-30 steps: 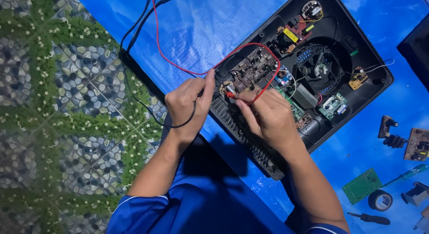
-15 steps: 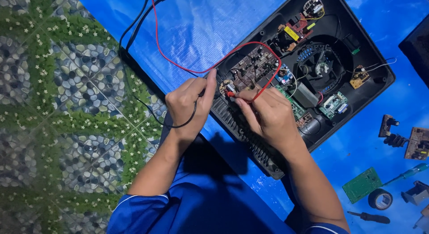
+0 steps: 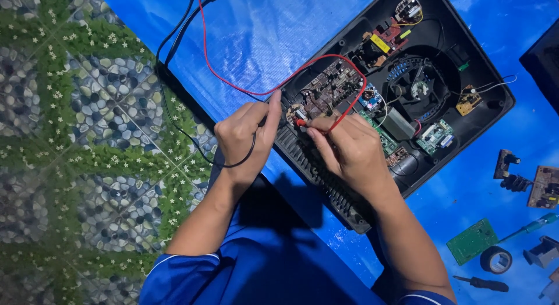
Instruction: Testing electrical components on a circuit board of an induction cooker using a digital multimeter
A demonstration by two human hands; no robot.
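Opened black appliance case (image 3: pixel 501 101) lying at an angle across the blue tarp (image 3: pixel 262 31), filling the upper right of the head view. Inside, brown circuit board (image 3: pixel 329 89) at about 10 o'clock from the round fan (image 3: pixel 420 86); yellow rectangular part (image 3: pixel 379 43) near 12 o'clock; small green board (image 3: pixel 435 136) toward 5 o'clock.

Left hand (image 3: pixel 241 139) curled at the case's near corner, fingers pinched on the black probe lead (image 3: pixel 174 95), forefinger stretched up to the board's edge. Right hand (image 3: pixel 349 150) lying over the case's lower rim, thumb and forefinger pinched on the red probe (image 3: pixel 303 123), its tip down on the board. Red wire (image 3: pixel 244 86) looping from 12 o'clock, over the board, back to the right hand.

Off at 4 o'clock on the tarp: loose green board (image 3: pixel 471 241), roll of black tape (image 3: pixel 496 259), dark screwdriver (image 3: pixel 481 283), teal-handled screwdriver (image 3: pixel 533 226), small black parts (image 3: pixel 509 174).

Tarp edge running diagonally at 9 o'clock, pebble-and-grass patterned floor (image 3: pixel 75 153) beyond. Open tarp between 11 and 12 o'clock.
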